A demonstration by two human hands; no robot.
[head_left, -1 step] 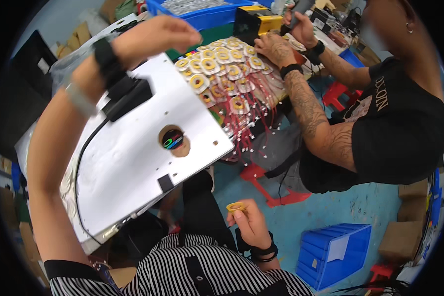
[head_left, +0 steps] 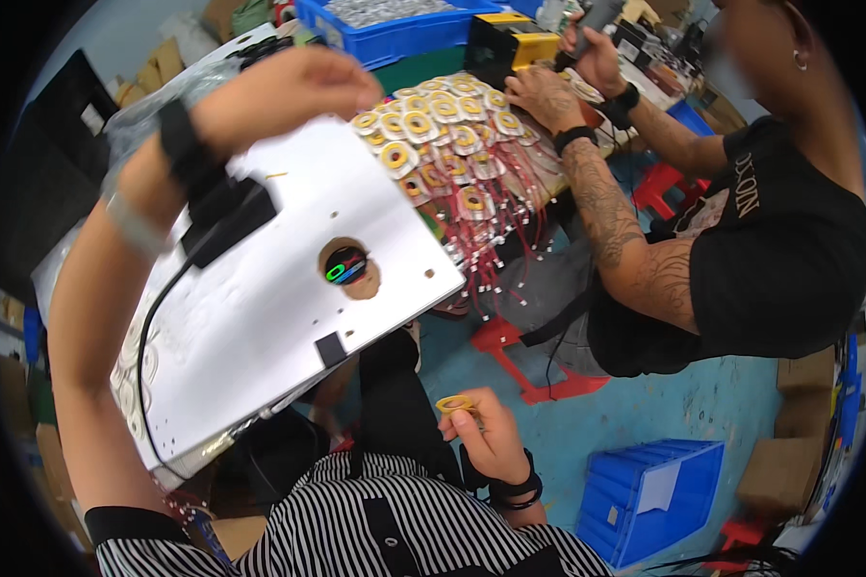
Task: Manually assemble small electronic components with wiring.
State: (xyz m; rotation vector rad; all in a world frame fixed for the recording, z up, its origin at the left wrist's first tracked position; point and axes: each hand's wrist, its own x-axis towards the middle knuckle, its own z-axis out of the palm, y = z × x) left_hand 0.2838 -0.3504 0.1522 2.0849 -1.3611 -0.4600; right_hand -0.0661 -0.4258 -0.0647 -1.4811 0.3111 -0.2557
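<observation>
My left hand (head_left: 303, 88) is raised over the far edge of a white board (head_left: 260, 337), its fingers bunched and slightly blurred. Whatever they may pinch is hidden. A black wrist strap carries a black boxy device (head_left: 231, 226) with a cable. Low over my lap, my right hand (head_left: 489, 438) pinches a flat yellow ring-shaped piece (head_left: 454, 404) between thumb and fingers. The board has a round hole (head_left: 363, 286) with a dark disc showing a lit green mark. Beyond my left fingertips lies a heap of white pads with yellow rings (head_left: 419, 125) and red wires.
To the right, a co-worker's hand (head_left: 547, 94) rests by the heap; their other hand (head_left: 598, 65) holds a dark tool. A blue bin (head_left: 394, 34) stands behind. On the floor are a blue crate (head_left: 649, 500) and a red stool (head_left: 539, 370). A thin yellow strip (head_left: 276, 175) lies on the board.
My left hand and forearm have shifted slightly left and down relative to the board. The yellow strip now shows on it. My right hand still holds the yellow ring-shaped piece.
</observation>
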